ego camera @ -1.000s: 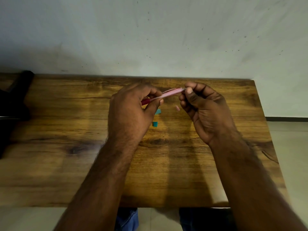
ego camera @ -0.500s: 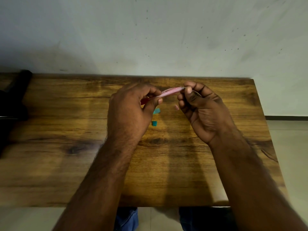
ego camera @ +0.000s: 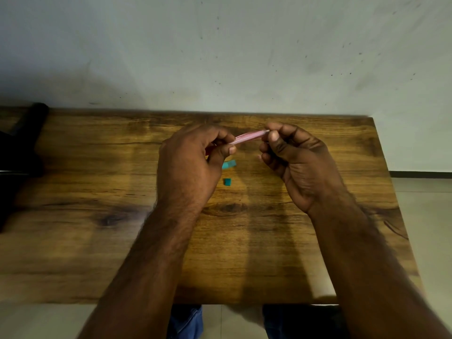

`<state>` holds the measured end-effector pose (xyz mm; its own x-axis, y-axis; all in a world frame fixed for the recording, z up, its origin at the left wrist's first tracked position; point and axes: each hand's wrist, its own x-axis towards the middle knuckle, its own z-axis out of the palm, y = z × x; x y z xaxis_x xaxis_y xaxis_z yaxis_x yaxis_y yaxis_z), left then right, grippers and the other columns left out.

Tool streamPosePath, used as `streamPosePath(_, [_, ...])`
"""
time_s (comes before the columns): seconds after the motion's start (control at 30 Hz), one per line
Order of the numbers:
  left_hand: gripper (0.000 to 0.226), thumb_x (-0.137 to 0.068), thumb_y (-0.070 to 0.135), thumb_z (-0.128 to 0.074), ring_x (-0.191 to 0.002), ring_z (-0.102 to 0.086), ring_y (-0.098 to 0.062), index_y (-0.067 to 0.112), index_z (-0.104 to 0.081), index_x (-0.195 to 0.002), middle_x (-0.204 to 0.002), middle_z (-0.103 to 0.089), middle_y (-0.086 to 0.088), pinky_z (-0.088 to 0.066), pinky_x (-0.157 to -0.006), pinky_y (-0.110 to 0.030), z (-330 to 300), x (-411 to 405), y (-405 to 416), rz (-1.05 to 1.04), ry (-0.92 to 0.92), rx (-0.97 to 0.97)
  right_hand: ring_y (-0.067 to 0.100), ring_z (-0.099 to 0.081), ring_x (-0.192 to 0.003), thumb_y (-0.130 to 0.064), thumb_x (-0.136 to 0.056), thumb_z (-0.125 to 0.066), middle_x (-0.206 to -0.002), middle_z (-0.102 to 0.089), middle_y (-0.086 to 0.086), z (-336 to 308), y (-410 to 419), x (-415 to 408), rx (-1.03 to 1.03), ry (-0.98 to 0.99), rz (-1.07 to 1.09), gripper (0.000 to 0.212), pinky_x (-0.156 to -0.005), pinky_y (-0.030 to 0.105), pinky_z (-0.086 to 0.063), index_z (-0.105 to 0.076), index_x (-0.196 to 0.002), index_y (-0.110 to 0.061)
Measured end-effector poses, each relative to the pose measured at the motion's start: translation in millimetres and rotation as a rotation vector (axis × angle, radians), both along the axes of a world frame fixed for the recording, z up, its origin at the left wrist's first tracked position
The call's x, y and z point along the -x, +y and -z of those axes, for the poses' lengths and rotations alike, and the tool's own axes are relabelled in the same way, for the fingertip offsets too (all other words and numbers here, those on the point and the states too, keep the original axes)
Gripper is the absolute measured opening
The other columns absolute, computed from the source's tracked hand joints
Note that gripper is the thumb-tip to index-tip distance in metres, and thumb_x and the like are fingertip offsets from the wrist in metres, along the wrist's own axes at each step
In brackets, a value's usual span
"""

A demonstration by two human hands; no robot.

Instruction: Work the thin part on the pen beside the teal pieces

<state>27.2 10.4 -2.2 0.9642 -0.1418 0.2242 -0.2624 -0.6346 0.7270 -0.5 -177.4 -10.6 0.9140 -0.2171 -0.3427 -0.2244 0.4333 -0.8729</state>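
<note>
A thin pink strip [ego camera: 248, 137], seemingly folded paper with a darker red end, is held above the wooden table [ego camera: 97, 241] between both hands. My left hand [ego camera: 190, 167] pinches its left end between thumb and curled fingers. My right hand [ego camera: 298, 165] pinches the right tip with thumb and forefinger, palm turned toward me. Two small teal pieces lie on the table below: a larger teal piece [ego camera: 229, 164] and a smaller teal piece [ego camera: 227, 182]. A tiny pink scrap [ego camera: 259, 157] shows beside my right fingers.
A dark object [ego camera: 19, 148] lies at the table's far left edge. A pale wall [ego camera: 220, 50] stands right behind the table. Tiled floor [ego camera: 425, 216] lies beyond the table's right edge. My knees in blue jeans [ego camera: 188, 321] show under the near edge.
Both hands keep the same hold on the pink strip. My right hand has shifted slightly, and the pink scrap on the table is now mostly hidden by its fingers.
</note>
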Motion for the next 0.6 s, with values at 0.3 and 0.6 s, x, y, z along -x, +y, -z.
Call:
streamPosePath(0.3, [0.015, -0.088, 0.023, -0.081, -0.088, -0.067, -0.003, 0.025, -0.079, -0.103, -0.097, -0.075, 0.011, -0.050, -0.070, -0.017, -0.5, 0.1, -0.7, 0.009, 0.005, -0.002, 0.020, -0.066, -0.094, -0.021, -0.097, -0.069, -0.110, -0.070, 0.001, 15.3, 14.2, 4.4, 1.358, 0.024, -0.195, 0.027, -0.082, 0.033, -0.052, -0.075, -0.122, -0.021])
streamPosePath(0.6, [0.016, -0.087, 0.022, -0.081, -0.088, -0.067, -0.001, 0.026, -0.079, -0.103, -0.096, -0.075, 0.014, -0.050, -0.071, -0.018, -0.5, 0.7, -0.5, 0.003, 0.019, 0.015, 0.016, -0.067, -0.098, -0.013, -0.101, -0.061, -0.110, -0.073, -0.001, 11.4, 14.9, 1.3, 1.210, 0.096, -0.133, 0.022, -0.082, 0.028, -0.052, -0.075, -0.116, -0.021])
